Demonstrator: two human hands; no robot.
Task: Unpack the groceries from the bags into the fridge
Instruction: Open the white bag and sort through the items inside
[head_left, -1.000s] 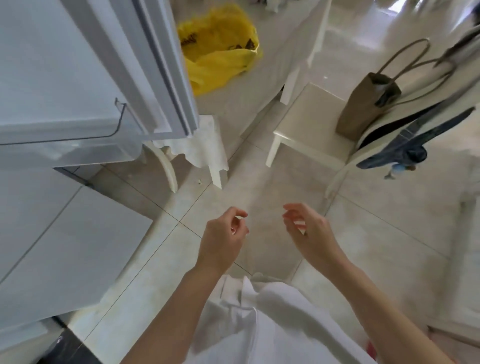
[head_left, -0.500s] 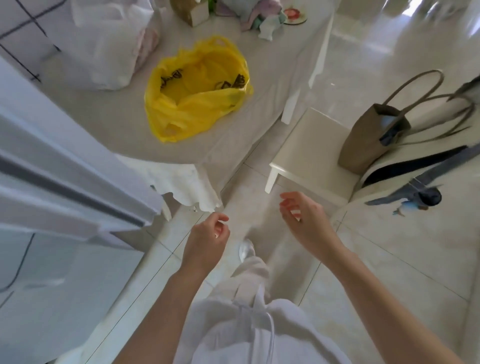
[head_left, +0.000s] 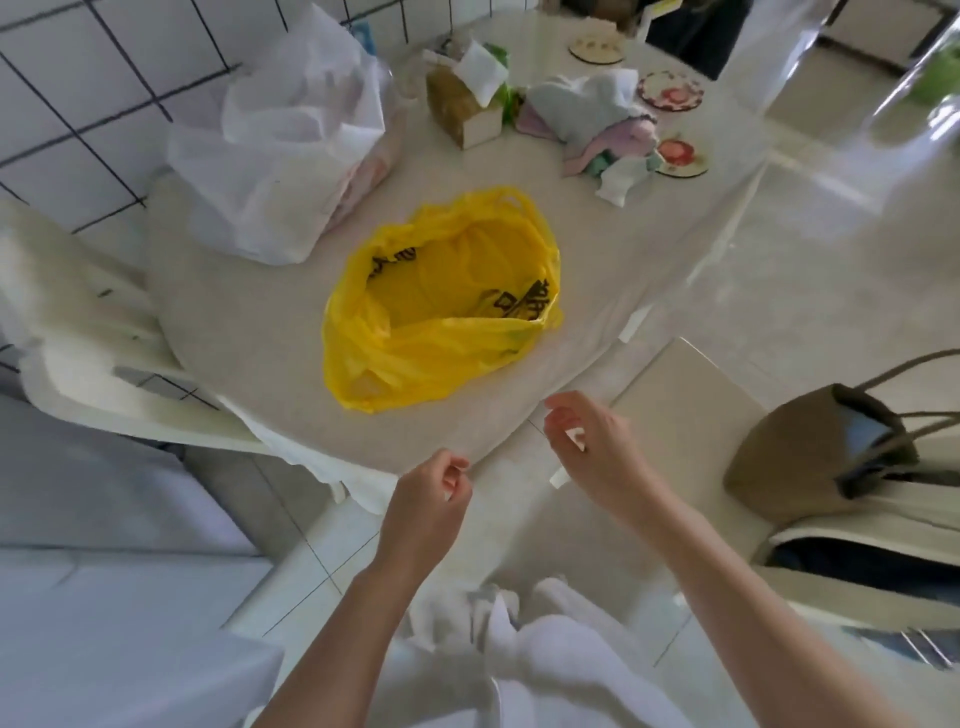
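Note:
A yellow plastic bag (head_left: 441, 301) lies open on the table (head_left: 249, 322), its inside looking hollow from here. Behind it to the left stands a white plastic bag (head_left: 291, 156) with something pinkish inside. My left hand (head_left: 428, 499) hovers just off the table's near edge, fingers loosely curled and holding nothing. My right hand (head_left: 592, 452) is a little to the right and slightly higher, fingers relaxed and bent, also holding nothing. Both hands are short of the yellow bag. The white fridge (head_left: 104, 519) shows at the left edge, blurred.
A brown box (head_left: 462, 109), a heap of pastel cloths (head_left: 608, 119) and round coasters (head_left: 670, 91) lie at the table's far side. A white stool (head_left: 691, 415) and a brown handbag (head_left: 815, 452) on a chair stand at the right. Tiled wall behind the table.
The view has swung away from the fridge door toward the table. The yellow bag is now central and close, and both hands have come up to the table's near edge.

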